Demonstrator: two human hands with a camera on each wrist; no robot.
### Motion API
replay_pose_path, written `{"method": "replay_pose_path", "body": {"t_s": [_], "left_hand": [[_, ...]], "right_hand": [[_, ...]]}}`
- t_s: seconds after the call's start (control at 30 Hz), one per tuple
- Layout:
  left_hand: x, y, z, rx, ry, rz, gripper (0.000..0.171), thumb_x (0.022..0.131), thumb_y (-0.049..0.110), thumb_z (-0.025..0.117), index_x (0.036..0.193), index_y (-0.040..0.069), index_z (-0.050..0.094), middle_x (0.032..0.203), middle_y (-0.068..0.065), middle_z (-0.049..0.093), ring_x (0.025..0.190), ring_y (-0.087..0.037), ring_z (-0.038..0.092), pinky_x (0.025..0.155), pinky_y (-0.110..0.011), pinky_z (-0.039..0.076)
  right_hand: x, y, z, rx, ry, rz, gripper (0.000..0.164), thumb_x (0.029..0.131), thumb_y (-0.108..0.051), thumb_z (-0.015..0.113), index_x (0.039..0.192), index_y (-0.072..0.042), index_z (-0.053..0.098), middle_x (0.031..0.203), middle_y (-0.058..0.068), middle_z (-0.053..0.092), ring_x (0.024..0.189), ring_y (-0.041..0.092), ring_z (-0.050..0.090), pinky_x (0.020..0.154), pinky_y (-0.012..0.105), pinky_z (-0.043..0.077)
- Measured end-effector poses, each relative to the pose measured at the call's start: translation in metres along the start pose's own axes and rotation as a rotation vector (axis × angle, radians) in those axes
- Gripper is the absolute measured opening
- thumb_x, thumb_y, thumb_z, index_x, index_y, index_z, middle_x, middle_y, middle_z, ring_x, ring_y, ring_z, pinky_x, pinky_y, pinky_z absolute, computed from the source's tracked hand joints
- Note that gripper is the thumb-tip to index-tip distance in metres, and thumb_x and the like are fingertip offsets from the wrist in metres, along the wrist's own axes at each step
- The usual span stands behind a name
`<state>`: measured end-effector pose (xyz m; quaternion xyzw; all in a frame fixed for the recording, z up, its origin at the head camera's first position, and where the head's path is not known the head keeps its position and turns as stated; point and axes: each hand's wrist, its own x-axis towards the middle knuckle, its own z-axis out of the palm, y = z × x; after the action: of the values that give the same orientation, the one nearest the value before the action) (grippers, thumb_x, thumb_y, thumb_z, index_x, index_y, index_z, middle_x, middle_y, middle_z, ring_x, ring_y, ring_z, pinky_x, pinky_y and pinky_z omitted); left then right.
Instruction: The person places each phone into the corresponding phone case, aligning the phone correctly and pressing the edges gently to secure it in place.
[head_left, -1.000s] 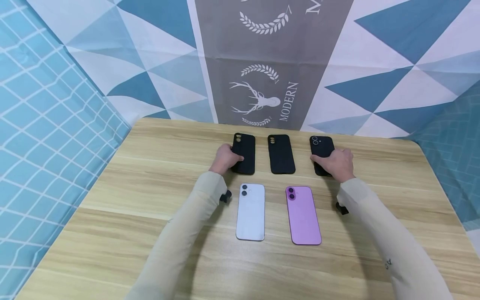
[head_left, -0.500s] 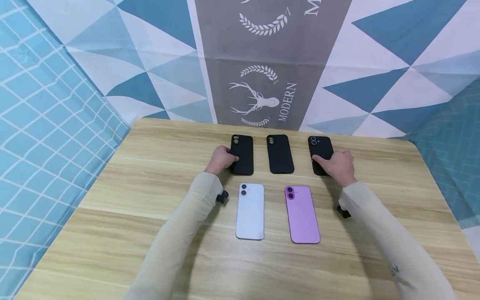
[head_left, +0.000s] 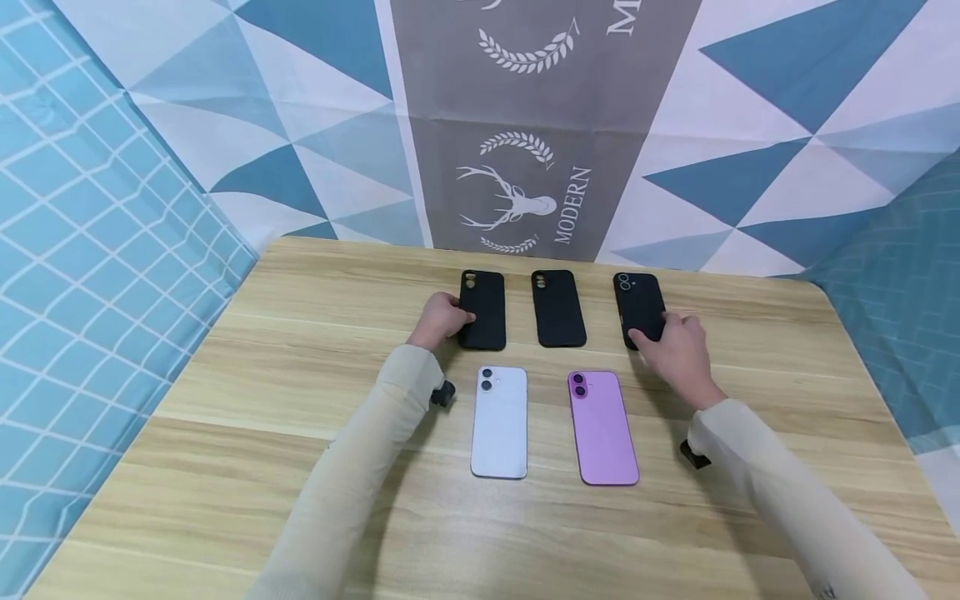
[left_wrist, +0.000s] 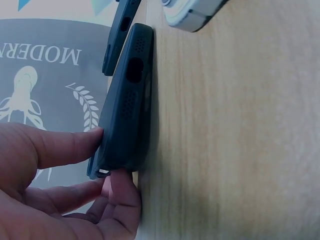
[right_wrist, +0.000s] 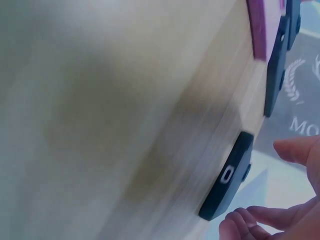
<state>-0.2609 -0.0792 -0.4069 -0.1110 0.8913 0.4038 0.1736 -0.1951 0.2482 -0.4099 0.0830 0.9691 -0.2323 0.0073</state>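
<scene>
At the back of the table, my left hand (head_left: 441,318) pinches the left edge of an empty black phone case (head_left: 483,310); wood shows through its camera cutouts. In the left wrist view, the thumb lies on its back and the fingers curl under its edge, the bottom end facing the camera. To the right is a black cased phone (head_left: 639,302) with its lenses showing. My right hand (head_left: 678,348) is beside its lower right corner, thumb and fingers spread. The right wrist view shows a gap between those fingers and the phone (right_wrist: 227,175).
A second empty black phone case (head_left: 558,308) lies between those two. Nearer the front, a white phone (head_left: 500,423) and a pink phone (head_left: 603,428) lie back up on the wooden table (head_left: 225,467). A patterned cloth backdrop (head_left: 517,117) rises behind the table's far edge.
My right hand has let go of the black cased phone and drawn slightly back toward the front right. The left hand keeps its pinch on the left case, having shifted slightly left.
</scene>
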Motion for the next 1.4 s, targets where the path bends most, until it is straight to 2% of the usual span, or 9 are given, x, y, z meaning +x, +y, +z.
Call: {"method": "replay_pose_path", "body": {"t_s": [0.13,0.23,0.33,0.43,0.57,0.77,0.83,1.07,1.4], "left_hand": [[0.001,-0.001,0.001,-0.017,-0.001,0.002,0.048,0.084,0.02,0.059,0.126,0.001,0.045,0.125,-0.015,0.048,0.099,-0.024,0.051,0.081,-0.033,0.047],[0.002,-0.001,0.001,-0.033,-0.002,-0.004,0.049,0.084,0.019,0.059,0.127,0.001,0.043,0.126,-0.015,0.047,0.104,-0.024,0.051,0.085,-0.034,0.047],[0.003,-0.001,0.001,-0.042,-0.003,-0.011,0.051,0.084,0.019,0.059,0.128,0.001,0.042,0.128,-0.015,0.046,0.11,-0.025,0.049,0.09,-0.036,0.046],[0.003,-0.001,0.001,-0.049,-0.007,-0.013,0.051,0.084,0.019,0.059,0.128,0.001,0.042,0.129,-0.015,0.045,0.112,-0.025,0.048,0.092,-0.036,0.045],[0.003,-0.001,0.0,-0.061,-0.007,-0.006,0.049,0.084,0.018,0.059,0.127,0.001,0.042,0.127,-0.016,0.046,0.108,-0.025,0.05,0.088,-0.034,0.047],[0.001,-0.002,-0.003,-0.116,-0.008,0.003,0.045,0.085,0.016,0.058,0.125,0.002,0.046,0.122,-0.015,0.051,0.094,-0.024,0.056,0.076,-0.029,0.05],[0.002,-0.002,-0.003,-0.129,-0.009,0.007,0.045,0.084,0.016,0.059,0.125,0.002,0.046,0.121,-0.014,0.051,0.089,-0.023,0.057,0.071,-0.026,0.05],[0.003,-0.006,-0.005,-0.173,-0.012,0.034,0.046,0.081,0.017,0.062,0.123,0.003,0.048,0.115,-0.013,0.056,0.081,-0.02,0.06,0.064,-0.023,0.052],[0.005,-0.01,-0.005,-0.239,-0.022,0.035,0.045,0.081,0.014,0.063,0.122,0.002,0.049,0.116,-0.014,0.055,0.086,-0.021,0.06,0.065,-0.024,0.054]], "right_hand": [[-0.013,-0.004,0.001,0.042,-0.009,-0.042,0.072,0.085,-0.042,0.05,0.128,0.012,0.031,0.114,0.034,0.038,0.097,0.038,0.041,0.08,0.051,0.042],[-0.022,-0.008,0.003,0.065,-0.054,-0.061,0.071,0.086,-0.043,0.049,0.129,0.01,0.032,0.103,0.026,0.045,0.086,0.03,0.046,0.066,0.039,0.045],[-0.031,-0.011,0.007,0.068,-0.113,-0.075,0.07,0.086,-0.046,0.047,0.128,0.007,0.034,0.092,0.017,0.05,0.074,0.022,0.049,0.056,0.027,0.041],[-0.04,-0.014,0.011,0.077,-0.175,-0.085,0.071,0.084,-0.049,0.048,0.127,0.006,0.037,0.087,0.013,0.054,0.068,0.018,0.052,0.053,0.023,0.041],[-0.051,-0.019,0.016,0.055,-0.237,-0.084,0.079,0.079,-0.058,0.05,0.124,0.006,0.04,0.088,0.012,0.054,0.07,0.018,0.052,0.054,0.023,0.042],[-0.061,-0.025,0.022,-0.035,-0.262,-0.075,0.097,0.067,-0.073,0.05,0.12,0.008,0.043,0.099,0.019,0.052,0.083,0.024,0.051,0.063,0.031,0.046],[-0.063,-0.027,0.023,-0.043,-0.263,-0.065,0.1,0.063,-0.075,0.052,0.12,0.007,0.043,0.101,0.02,0.052,0.083,0.024,0.052,0.061,0.031,0.047],[-0.068,-0.031,0.027,-0.067,-0.245,-0.064,0.099,0.057,-0.07,0.063,0.116,0.008,0.044,0.091,0.017,0.048,0.071,0.022,0.05,0.048,0.024,0.041],[-0.066,-0.034,0.03,-0.014,-0.232,-0.015,0.099,0.053,-0.059,0.074,0.115,0.01,0.041,0.095,0.02,0.046,0.071,0.023,0.049,0.049,0.024,0.041]]}}
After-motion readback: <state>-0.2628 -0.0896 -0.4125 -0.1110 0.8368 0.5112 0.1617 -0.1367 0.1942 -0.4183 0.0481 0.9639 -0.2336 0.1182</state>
